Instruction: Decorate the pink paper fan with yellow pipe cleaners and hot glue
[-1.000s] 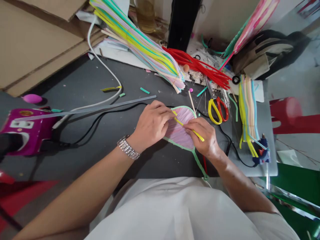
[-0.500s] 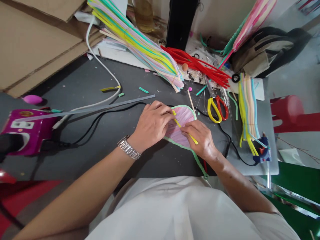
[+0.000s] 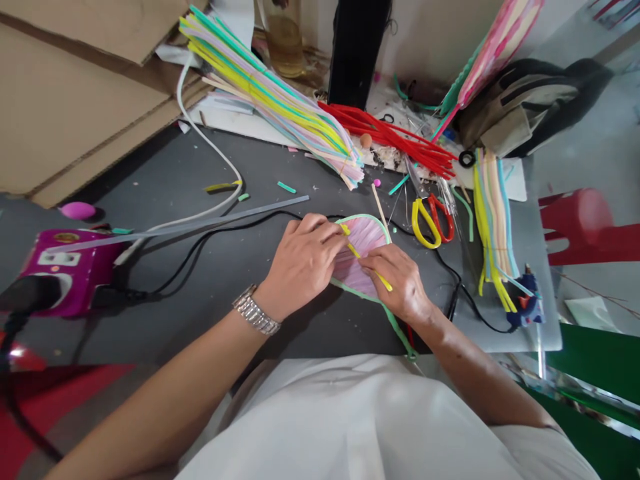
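Pinching yellow strip [image 3: 354, 251] mid-frame, left hand [image 3: 306, 261] at upper end, right hand [image 3: 399, 280] lower down; strip spans both hands' fingertips, above pink panel [image 3: 369, 232].

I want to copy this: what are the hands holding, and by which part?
A yellow strip. The right hand pinches it near its lower end; the left hand is at its upper end, its grip partly hidden.

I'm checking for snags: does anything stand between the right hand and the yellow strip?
Nothing visible does: the right hand grips the yellow strip directly, over the pink panel.
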A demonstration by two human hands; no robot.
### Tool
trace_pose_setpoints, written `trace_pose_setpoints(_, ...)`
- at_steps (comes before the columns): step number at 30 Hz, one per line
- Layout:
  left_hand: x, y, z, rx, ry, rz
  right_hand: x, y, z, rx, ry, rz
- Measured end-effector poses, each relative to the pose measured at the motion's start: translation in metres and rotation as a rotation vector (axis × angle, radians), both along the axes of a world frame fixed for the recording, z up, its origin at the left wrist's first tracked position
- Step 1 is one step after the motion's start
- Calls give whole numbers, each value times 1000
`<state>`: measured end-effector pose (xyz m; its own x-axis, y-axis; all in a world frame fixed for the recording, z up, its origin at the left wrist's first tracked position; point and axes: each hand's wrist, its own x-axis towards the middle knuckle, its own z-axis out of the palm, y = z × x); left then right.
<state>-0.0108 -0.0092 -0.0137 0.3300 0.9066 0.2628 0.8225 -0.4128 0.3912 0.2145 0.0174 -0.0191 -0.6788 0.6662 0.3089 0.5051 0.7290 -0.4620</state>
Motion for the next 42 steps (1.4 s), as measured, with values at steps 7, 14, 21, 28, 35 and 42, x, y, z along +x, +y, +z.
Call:
trace_pose_setpoints(7,5,-2,2,11,41,9,1,-2,-2,25,-2,5)
trace_pose_setpoints(14,3,-5,5,-8,44,-11,4,-5,-1,15,24,-6)
trace_pose_setpoints(21,2,-11,2,-9,49,-10,4,-6,-2,41,9,-12)
trace_pose_setpoints(28,5,-12,0,-2,48,1,4,-6,-1,46,19,-8)
trace_pose_setpoints(35,7,-13,1,-19,89,2,3,-7,-4,61,3,-13)
trace_pose_setpoints(42,6,-13,-2,5,36,9,3,-7,-3,65,18,-11)
